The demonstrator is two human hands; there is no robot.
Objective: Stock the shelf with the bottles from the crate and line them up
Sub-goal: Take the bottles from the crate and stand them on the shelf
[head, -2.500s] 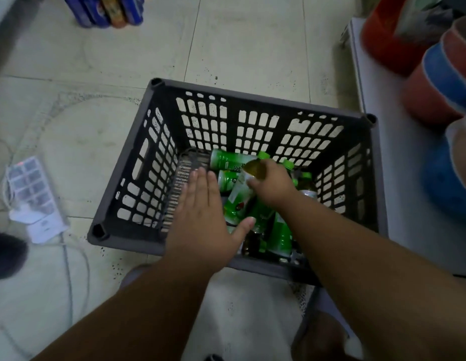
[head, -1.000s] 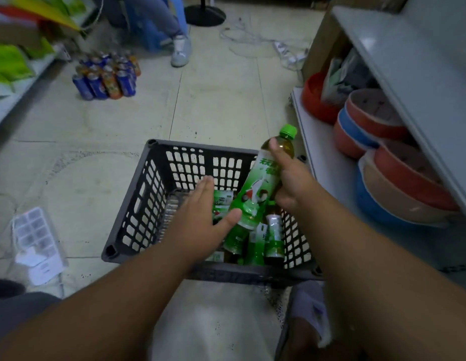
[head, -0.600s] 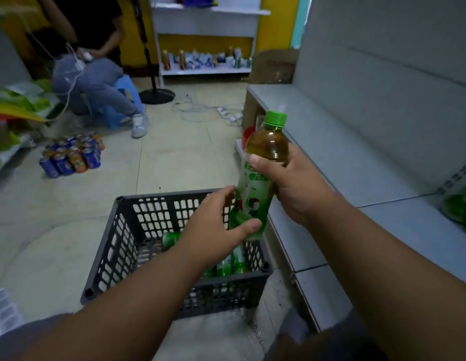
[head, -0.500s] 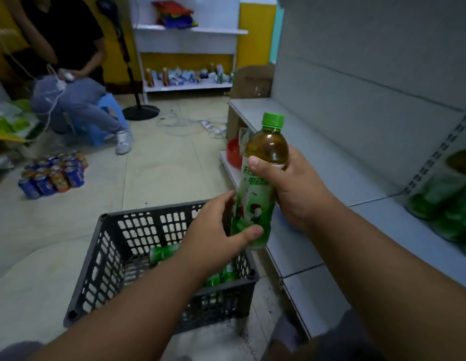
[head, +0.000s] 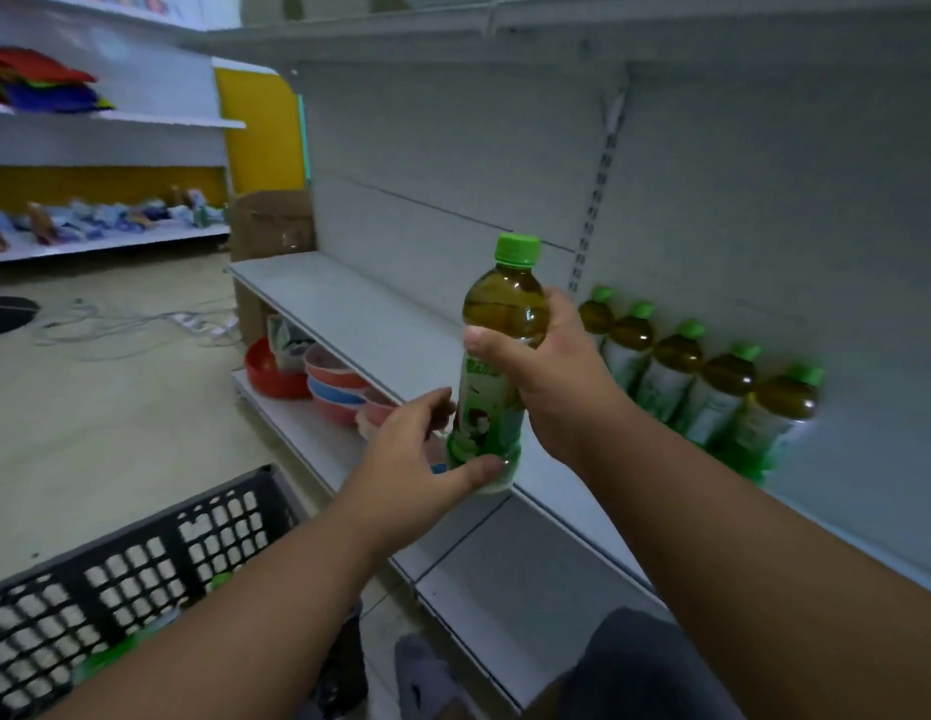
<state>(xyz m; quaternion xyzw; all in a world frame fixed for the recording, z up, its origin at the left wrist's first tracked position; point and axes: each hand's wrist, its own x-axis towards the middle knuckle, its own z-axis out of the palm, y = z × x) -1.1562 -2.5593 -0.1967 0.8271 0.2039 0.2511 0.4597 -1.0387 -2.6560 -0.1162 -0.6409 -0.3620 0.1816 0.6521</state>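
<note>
I hold a green-capped tea bottle (head: 497,366) upright in front of the grey shelf (head: 380,335). My right hand (head: 551,376) is wrapped around its middle and upper part. My left hand (head: 416,459) cups its base, thumb across the bottom of the label. Behind my right hand, several matching bottles (head: 702,376) stand in a row against the shelf's back panel. The dark plastic crate (head: 141,558) sits on the floor at the lower left, with green bottles partly visible through its wall.
Red and blue bowls (head: 328,381) are stacked on the bottom shelf below. A cardboard box (head: 273,220) stands at the shelf's far end. Cables and a power strip (head: 193,319) lie on the floor. Another shelving unit (head: 104,241) stands at the back left.
The bottle came out of the crate in my right hand and rose to shelf height. My left hand moved onto its base. My view swung right, bringing the row of shelved bottles into sight.
</note>
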